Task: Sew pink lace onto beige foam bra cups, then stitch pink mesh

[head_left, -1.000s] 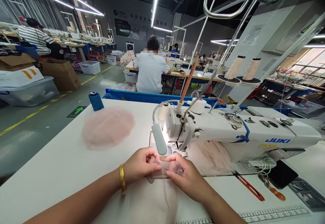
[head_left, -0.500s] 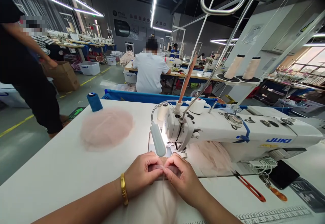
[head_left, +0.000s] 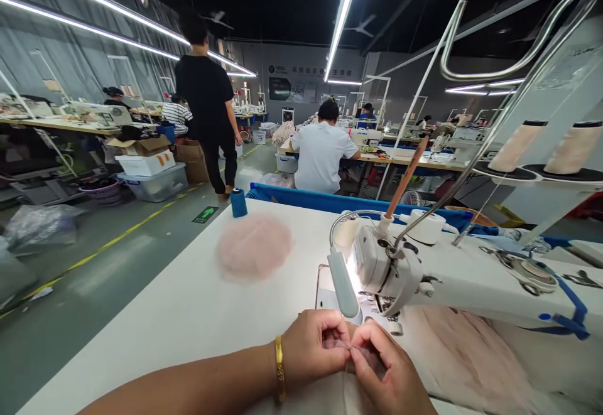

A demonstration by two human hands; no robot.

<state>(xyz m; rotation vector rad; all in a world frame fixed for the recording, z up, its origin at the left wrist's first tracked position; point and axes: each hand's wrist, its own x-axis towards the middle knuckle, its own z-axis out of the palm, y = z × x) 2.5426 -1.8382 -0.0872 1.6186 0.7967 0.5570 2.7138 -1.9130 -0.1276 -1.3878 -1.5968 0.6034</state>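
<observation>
My left hand point(head_left: 315, 347) and my right hand point(head_left: 387, 372) meet at the bottom of the view, fingertips pinched together on a small piece of sheer pink fabric point(head_left: 335, 343). They sit just in front of the white sewing machine point(head_left: 424, 270), below its lit lamp point(head_left: 343, 284). More pink tulle point(head_left: 464, 358) lies bunched under the machine's arm to the right. A gold bangle point(head_left: 279, 368) circles my left wrist.
A round pile of pink net pieces point(head_left: 253, 247) and a blue thread cone point(head_left: 238, 202) lie on the white table point(head_left: 179, 314) at the left. Two beige thread cones point(head_left: 518, 145) stand at the right. A person in black point(head_left: 207, 101) walks the aisle; another person point(head_left: 320, 151) sits ahead.
The view has swung left and dropped toward the table. My hands have closed tighter together on the fabric. The person in black has walked farther up the aisle.
</observation>
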